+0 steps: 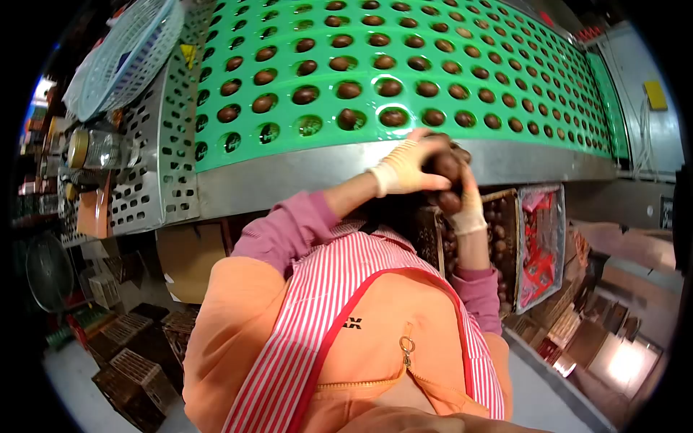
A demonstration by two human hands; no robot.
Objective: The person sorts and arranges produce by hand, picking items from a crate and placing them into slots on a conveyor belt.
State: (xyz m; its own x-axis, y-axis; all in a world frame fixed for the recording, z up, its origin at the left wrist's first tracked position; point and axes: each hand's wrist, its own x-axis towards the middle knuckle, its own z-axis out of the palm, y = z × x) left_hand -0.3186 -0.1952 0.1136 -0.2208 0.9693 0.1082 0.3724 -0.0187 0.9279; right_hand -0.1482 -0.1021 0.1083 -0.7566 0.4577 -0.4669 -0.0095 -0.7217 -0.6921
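My left hand [406, 166], in a pale glove, is closed over several dark brown eggs [446, 167] at the belt's front edge. My right hand [471, 209], gloved too, cups the same cluster from the right side. The eggs partly hide the fingers of both hands, and there is slight blur. Just beyond them lies a green sheet [289, 148] of rows of oval pockets. Most pockets hold one brown egg [393, 117]; a few in the front row at the left hold none.
A metal ledge [289, 177] runs along the front of the sheet. Below my right hand stands a dark crate [511, 249] of brown eggs, beside a tray [541, 242] of red packets. At left are a perforated metal panel [170, 155], a blue basket [133, 61] and a glass jar [97, 149].
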